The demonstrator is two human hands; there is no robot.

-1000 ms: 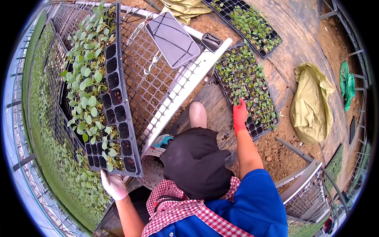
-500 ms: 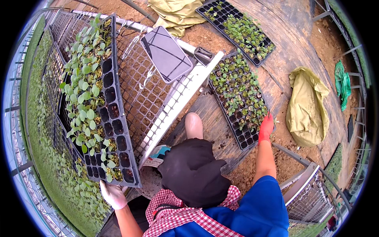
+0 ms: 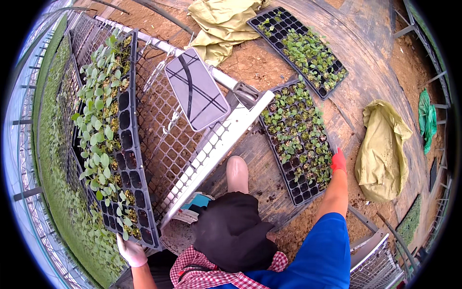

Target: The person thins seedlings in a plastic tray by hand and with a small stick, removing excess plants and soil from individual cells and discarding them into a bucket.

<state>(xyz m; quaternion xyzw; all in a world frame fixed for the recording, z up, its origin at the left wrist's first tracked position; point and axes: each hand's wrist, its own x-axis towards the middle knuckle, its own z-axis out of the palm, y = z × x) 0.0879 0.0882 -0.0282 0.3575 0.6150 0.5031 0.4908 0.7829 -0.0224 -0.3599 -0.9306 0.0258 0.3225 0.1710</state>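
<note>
My left hand [image 3: 131,251], in a pale glove, grips the near end of a black seedling tray [image 3: 149,212]. That tray rests tilted on a wire mesh rack, with leafy green seedlings [image 3: 98,130] along its left side and bare cells along its right. My right hand [image 3: 339,161], in a red glove, is at the right edge of a second seedling tray [image 3: 301,192] on the ground. Its fingers are drawn together, and a thin pale sliver shows at the tips; what it is I cannot make out. Small seedlings [image 3: 293,127] fill most of this tray.
A phone-like grey slab [image 3: 197,89] lies on the mesh rack [image 3: 166,144], which has a white rail [image 3: 221,154]. Beyond is a third seedling tray [image 3: 308,53]. Olive cloths [image 3: 382,149] and a green bag [image 3: 426,120] lie right. My boot [image 3: 237,174] stands between rack and trays.
The whole view has shifted, so things sit lower in the picture. My right hand has moved slightly farther along the ground tray's right edge. My left hand keeps its hold.
</note>
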